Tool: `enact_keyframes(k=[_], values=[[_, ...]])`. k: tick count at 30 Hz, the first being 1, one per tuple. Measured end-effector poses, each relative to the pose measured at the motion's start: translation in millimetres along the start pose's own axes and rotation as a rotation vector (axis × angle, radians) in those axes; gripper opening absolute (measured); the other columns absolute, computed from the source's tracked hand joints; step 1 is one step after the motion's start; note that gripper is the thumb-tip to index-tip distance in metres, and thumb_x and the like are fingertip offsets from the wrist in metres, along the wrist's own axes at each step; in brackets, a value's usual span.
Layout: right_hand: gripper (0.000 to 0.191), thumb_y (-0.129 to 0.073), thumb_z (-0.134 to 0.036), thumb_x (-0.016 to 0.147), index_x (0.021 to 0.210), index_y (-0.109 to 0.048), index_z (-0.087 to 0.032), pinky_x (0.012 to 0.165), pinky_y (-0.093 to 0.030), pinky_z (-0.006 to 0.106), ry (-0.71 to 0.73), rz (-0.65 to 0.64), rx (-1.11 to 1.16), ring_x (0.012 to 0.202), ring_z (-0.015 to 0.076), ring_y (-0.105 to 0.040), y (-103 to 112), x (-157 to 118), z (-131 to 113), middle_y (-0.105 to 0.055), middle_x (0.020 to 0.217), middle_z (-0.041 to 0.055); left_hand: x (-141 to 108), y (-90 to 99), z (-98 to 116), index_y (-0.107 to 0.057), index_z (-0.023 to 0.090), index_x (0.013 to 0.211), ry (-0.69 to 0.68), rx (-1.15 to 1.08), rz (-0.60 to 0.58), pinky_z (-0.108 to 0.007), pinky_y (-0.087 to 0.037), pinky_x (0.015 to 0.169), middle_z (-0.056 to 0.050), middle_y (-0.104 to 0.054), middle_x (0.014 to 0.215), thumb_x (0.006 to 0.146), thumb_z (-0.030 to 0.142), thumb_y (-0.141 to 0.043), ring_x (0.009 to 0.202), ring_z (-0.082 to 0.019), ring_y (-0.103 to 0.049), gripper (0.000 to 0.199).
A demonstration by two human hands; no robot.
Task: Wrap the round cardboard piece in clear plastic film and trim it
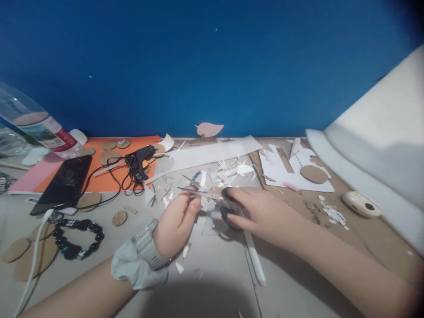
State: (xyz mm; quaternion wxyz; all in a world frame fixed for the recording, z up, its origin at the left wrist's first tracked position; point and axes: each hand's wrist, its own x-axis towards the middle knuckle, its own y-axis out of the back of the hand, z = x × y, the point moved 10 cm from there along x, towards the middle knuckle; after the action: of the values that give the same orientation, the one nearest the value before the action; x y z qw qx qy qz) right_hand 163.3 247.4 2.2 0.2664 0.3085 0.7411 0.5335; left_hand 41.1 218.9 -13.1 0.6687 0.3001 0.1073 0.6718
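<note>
Black-handled scissors (pixel 228 214) are in my right hand (pixel 250 210), whose fingers pass through the handle loops. The scissors' blades are parted and point left, over my left hand (pixel 180 221). My left hand is closed, thumb against fingers, pinching a small curved piece of white and blue paper (pixel 198 179) that rises from the fingertips beside the blades. Part of the piece is hidden by the fingers and blades. Under the scissors lies a clear plastic piece (pixel 212 223). White paper scraps (pixel 243 170) are scattered just beyond my hands.
A black glue gun (pixel 141 159) and a phone (pixel 64 183) rest on orange paper at left, near a bottle (pixel 49 130). A beaded bracelet (pixel 77 251) and cardboard discs (pixel 89 201) lie closer. A white pen (pixel 255 260) is below my right hand; a cream device (pixel 361 204) sits right.
</note>
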Motion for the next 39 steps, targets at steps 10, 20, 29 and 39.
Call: enact_keyframes(k=[10,20,29,39], values=[[0.013,-0.051,-0.031,0.082,0.089,-0.053,-0.020,0.055,-0.034,0.025,-0.005,0.007,-0.003,0.065,0.0175,-0.054,1.8,-0.2,-3.2,-0.060,0.071,0.0015,0.4,1.5,-1.4,-0.052,0.016,0.100,0.009,-0.023,0.009,-0.032,-0.044,0.082,-0.005,-0.058,0.085,0.094,0.025,-0.035,0.088,-0.019,-0.055,0.020],[0.011,-0.049,-0.031,0.083,0.085,-0.051,-0.020,0.052,-0.033,0.024,0.003,-0.010,-0.030,0.061,0.0168,-0.053,0.7,0.4,-2.5,-0.059,0.068,0.0012,-0.3,1.3,-1.6,-0.050,0.018,0.096,0.014,-0.029,0.014,-0.030,-0.043,0.080,-0.004,-0.057,0.084,0.094,0.026,-0.035,0.086,-0.018,-0.055,0.017],[0.013,-0.047,-0.032,0.084,0.086,-0.050,-0.020,0.053,-0.034,0.024,0.008,-0.025,-0.068,0.065,0.0185,-0.055,-3.5,2.0,-2.3,-0.061,0.070,0.0025,-0.8,0.7,-3.9,-0.051,0.019,0.098,0.026,-0.057,0.013,-0.029,-0.044,0.077,-0.003,-0.056,0.082,0.094,0.028,-0.035,0.082,-0.017,-0.055,0.019],[0.013,-0.048,-0.031,0.085,0.088,-0.052,-0.019,0.055,-0.035,0.025,0.015,0.061,-0.121,0.067,0.0199,-0.057,-0.9,-0.4,-5.7,-0.062,0.072,0.0037,-1.1,-0.4,-5.5,-0.050,0.019,0.109,0.033,-0.136,0.016,-0.029,-0.042,0.085,-0.005,-0.060,0.098,0.095,0.030,-0.035,0.092,-0.017,-0.055,0.023]])
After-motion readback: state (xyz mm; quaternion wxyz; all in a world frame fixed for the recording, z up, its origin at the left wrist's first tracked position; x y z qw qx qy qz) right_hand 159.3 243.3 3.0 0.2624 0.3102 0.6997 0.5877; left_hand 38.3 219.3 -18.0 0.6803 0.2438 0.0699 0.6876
